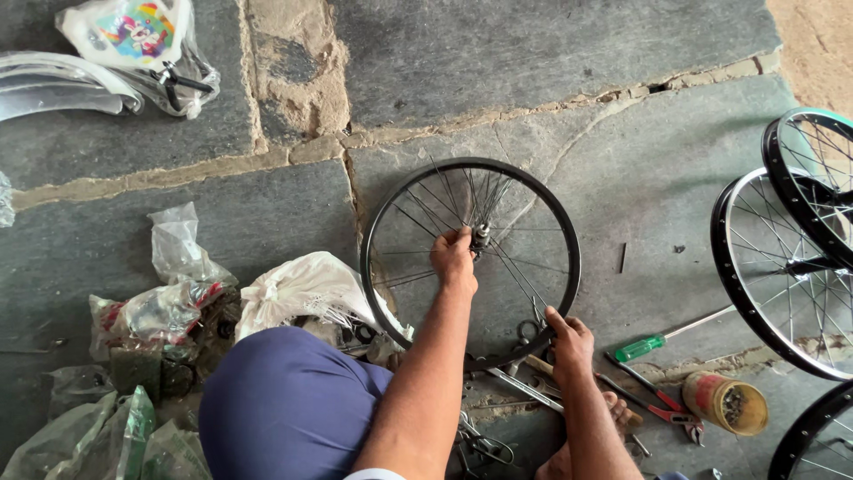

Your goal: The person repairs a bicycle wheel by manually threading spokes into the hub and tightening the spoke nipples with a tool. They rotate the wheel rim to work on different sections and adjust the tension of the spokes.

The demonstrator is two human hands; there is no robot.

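Note:
A black bicycle wheel rim [569,240] with thin steel spokes lies on the stone floor in front of me. My left hand [453,258] grips the spokes right beside the metal hub [482,236] at the wheel's centre. My right hand [569,338] pinches the near edge of the rim where a spoke meets it. My knee in blue cloth [284,400] sits low at the left of the wheel.
A green-handled screwdriver [653,342], red-handled pliers [662,404] and an orange tin of small parts [724,402] lie at the right. Two spoked wheels [782,267] stand at the right edge. Plastic bags [178,302] crowd the left. A mudguard [53,84] lies far left.

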